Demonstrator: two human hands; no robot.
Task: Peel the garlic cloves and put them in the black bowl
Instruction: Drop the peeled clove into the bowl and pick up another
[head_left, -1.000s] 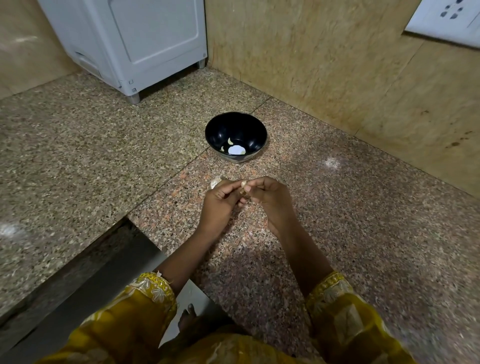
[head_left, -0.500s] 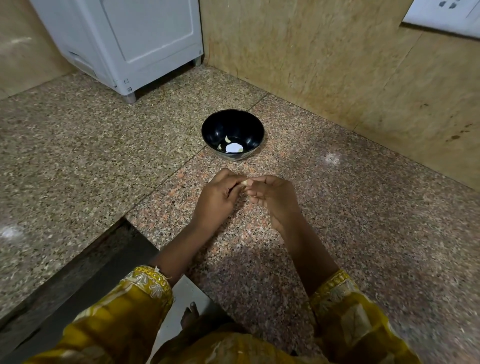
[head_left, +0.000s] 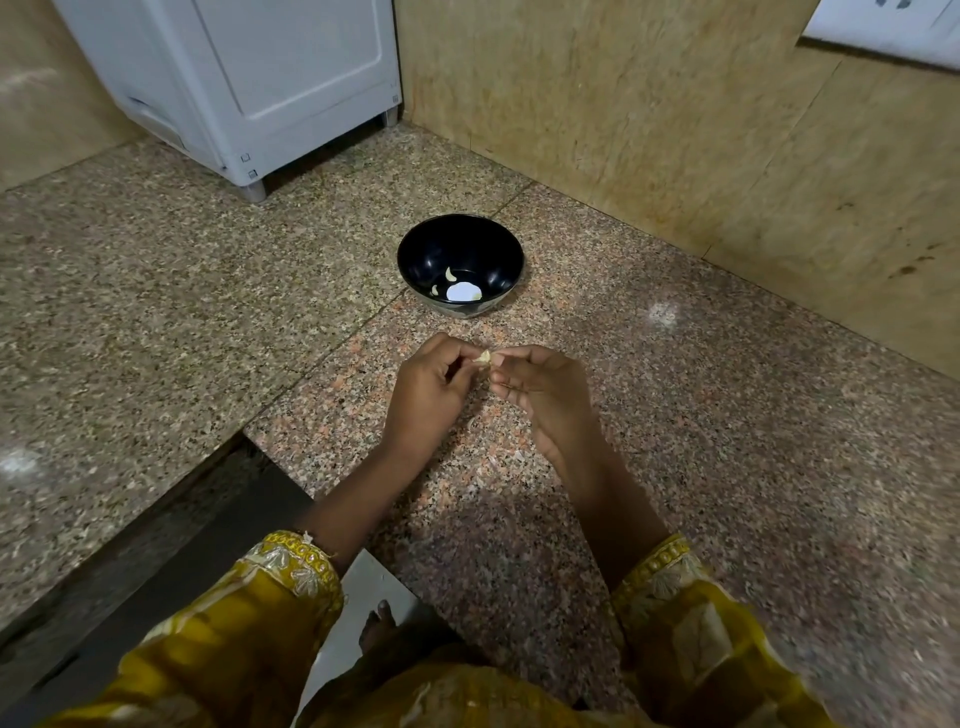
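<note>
A small pale garlic clove (head_left: 483, 358) sits between the fingertips of both hands, just above the granite counter. My left hand (head_left: 428, 395) pinches it from the left and my right hand (head_left: 545, 395) pinches it from the right, fingers curled. The black bowl (head_left: 410, 254) stands a short way beyond the hands, and peeled garlic cloves (head_left: 449, 274) lie at its bottom beside a bright reflection. Scraps of garlic skin (head_left: 475, 423) lie on the counter under the hands.
A white appliance (head_left: 260, 88) stands on the speckled granite counter (head_left: 727, 415) at the back left. Beige tiled walls (head_left: 649, 114) close the corner behind the bowl. The counter's edge (head_left: 249, 441) drops off at the left front, with a floor below.
The hands stay together on the clove, with small finger shifts; more of the clove shows between the fingertips now. The view has tilted slightly.
</note>
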